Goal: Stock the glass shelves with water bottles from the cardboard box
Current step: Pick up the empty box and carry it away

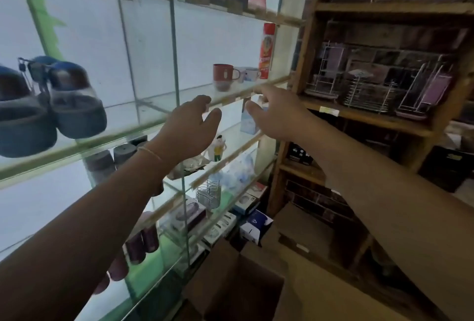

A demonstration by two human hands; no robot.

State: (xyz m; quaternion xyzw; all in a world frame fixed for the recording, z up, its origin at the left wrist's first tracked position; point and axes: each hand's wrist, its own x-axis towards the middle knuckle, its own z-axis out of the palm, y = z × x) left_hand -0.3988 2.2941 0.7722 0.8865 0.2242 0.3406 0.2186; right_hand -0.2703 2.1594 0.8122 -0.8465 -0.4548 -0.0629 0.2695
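Now both empty: left hand [188,130] and right hand [275,112] fingers loosely spread near glass shelf [143,105]; drop to cardboard box [230,287] for bottle.

Two hands [189,128], three mugs [222,74], two shoes [77,105], one cardboard box [230,287].

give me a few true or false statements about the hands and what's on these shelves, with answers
1. Both hands hold water bottles. False: the left hand and right hand are open and hold nothing.
2. A red mug stands on the glass shelf above the hands. True.
3. The shoes sit on the wooden rack. False: they sit on the glass shelf, at the left.
4. The cardboard box stands open below the arms. True.
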